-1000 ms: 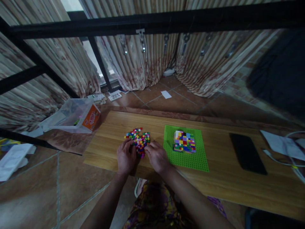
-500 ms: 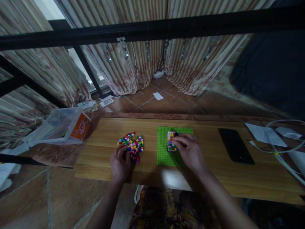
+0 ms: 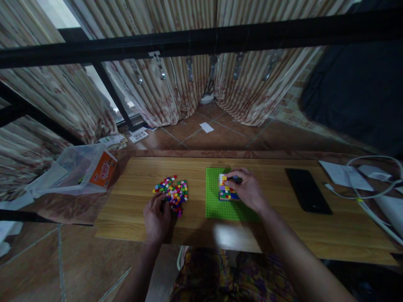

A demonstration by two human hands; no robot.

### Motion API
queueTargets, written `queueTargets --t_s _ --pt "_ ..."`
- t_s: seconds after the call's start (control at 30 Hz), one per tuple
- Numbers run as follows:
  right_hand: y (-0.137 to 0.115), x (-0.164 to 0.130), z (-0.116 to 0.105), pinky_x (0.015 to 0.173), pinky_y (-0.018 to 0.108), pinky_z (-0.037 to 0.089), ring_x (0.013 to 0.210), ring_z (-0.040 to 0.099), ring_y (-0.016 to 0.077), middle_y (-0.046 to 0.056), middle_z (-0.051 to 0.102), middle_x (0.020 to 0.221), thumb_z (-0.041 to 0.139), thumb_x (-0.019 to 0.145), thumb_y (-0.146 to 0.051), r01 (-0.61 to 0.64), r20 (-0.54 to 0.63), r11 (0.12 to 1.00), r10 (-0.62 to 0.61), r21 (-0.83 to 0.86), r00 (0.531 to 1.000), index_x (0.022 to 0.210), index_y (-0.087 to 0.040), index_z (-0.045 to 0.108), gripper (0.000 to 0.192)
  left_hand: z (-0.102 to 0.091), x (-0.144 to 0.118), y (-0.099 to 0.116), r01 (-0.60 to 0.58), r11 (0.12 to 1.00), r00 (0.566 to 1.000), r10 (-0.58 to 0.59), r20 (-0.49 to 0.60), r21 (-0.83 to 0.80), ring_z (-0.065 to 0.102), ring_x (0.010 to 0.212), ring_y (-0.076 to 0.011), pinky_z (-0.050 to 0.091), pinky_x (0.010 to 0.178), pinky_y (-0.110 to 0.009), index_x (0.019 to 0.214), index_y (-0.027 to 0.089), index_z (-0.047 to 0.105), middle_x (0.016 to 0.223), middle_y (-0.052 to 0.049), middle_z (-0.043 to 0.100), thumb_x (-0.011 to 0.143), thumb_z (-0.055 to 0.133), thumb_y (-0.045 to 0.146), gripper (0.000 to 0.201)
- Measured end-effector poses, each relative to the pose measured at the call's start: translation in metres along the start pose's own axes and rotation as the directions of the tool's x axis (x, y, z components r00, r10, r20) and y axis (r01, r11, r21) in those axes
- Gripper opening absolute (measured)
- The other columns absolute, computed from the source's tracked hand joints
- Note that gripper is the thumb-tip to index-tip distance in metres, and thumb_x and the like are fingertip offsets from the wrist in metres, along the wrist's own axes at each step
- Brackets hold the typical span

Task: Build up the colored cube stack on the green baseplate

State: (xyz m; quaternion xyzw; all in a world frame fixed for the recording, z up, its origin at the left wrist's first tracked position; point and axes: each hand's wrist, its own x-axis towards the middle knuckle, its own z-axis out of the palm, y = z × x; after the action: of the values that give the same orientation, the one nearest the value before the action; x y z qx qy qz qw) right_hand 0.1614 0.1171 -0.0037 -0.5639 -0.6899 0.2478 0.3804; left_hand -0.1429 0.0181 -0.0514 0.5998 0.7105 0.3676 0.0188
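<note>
The right hand point(image 3: 247, 191) sits in the middle of the frame, on top of a block of small bricks point(image 3: 227, 189). The block stands on a green plate point(image 3: 220, 207) on the table point(image 3: 277, 226). The fingers are bent and pinched over the top of the block, and something small and dark shows between the fingertips. It is too small to tell if that is a loose brick.

A hard or crooked push could knock the block loose from the plate, or pop some bricks off it. The plate lies loose on the table, so it could slide too.

The left hand point(image 3: 156, 218) is lower and left of the middle. It rests on the table at the near edge of a pile of bricks point(image 3: 172, 193). Its fingers are curled and touch the pile, but whether they hold a brick cannot be told. A quick sweep of this hand could scatter bricks, and some could roll off the table edge to the floor.

A phone point(image 3: 307, 196) lies to the right, well apart from both hands.
</note>
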Motion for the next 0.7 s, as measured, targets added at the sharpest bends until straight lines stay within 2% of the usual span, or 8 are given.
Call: queueTargets --t_s 0.17,0.27,0.37,0.53,0.7 --pt "0.003 0.005 -0.003 0.083 0.037 0.049 0.089 0.063 0.0192 0.003 0.069 0.099 0.073 0.07 -0.04 -0.156 0.111 0.98 0.142 0.126 0.984 0.096 -0.023 0.072 0.031 -0.001 0.0 0.001 0.002 1.0 1.0 -0.002 0.004 -0.008 0.062 0.106 -0.0259 0.048 0.096 -0.044 0.104 0.02 0.065 0.114 -0.01 0.066 0.087 0.054 0.029 0.023" --pt "0.003 0.008 -0.004 0.074 0.032 0.051 0.078 0.065 0.0166 0.002 0.072 0.093 0.077 0.065 -0.04 -0.283 0.199 0.929 0.239 0.236 0.95 0.098 -0.021 0.072 0.038 -0.001 -0.001 0.002 0.0 1.0 1.0 0.0 0.004 -0.011 0.062 0.107 -0.0258 0.048 0.095 -0.043 0.103 0.02 0.065 0.114 -0.011 0.066 0.087 0.053 0.029 0.022" --pt "0.0 0.013 -0.005 0.069 0.031 0.052 0.071 0.065 0.0155 0.001 0.073 0.084 0.078 0.062 -0.037 -0.369 0.268 0.89 0.3 0.266 0.916 0.095 -0.021 0.073 0.037 -0.001 -0.001 0.003 0.008 1.0 1.0 -0.008 0.01 -0.004 0.061 0.107 -0.0261 0.048 0.095 -0.044 0.103 0.019 0.065 0.114 -0.011 0.066 0.087 0.053 0.029 0.023" --pt "-0.006 0.018 -0.007 0.064 0.029 0.052 0.065 0.064 0.0149 0.0 0.072 0.077 0.078 0.059 -0.035 -0.421 0.307 0.873 0.342 0.247 0.888 0.092 -0.021 0.074 0.036 -0.001 -0.001 0.003 0.018 1.0 1.0 -0.018 0.008 -0.003 0.062 0.107 -0.0262 0.048 0.095 -0.044 0.103 0.019 0.065 0.113 -0.011 0.066 0.087 0.053 0.029 0.023" --pt "-0.001 0.016 -0.009 0.066 0.031 0.052 0.067 0.065 0.0164 0.001 0.073 0.08 0.078 0.061 -0.037 -0.401 0.31 0.881 0.319 0.252 0.896 0.093 -0.02 0.074 0.036 -0.001 -0.001 0.004 0.007 1.0 1.0 -0.007 0.003 0.005 0.062 0.107 -0.0263 0.048 0.095 -0.044 0.104 0.019 0.065 0.114 -0.011 0.066 0.087 0.053 0.028 0.022"
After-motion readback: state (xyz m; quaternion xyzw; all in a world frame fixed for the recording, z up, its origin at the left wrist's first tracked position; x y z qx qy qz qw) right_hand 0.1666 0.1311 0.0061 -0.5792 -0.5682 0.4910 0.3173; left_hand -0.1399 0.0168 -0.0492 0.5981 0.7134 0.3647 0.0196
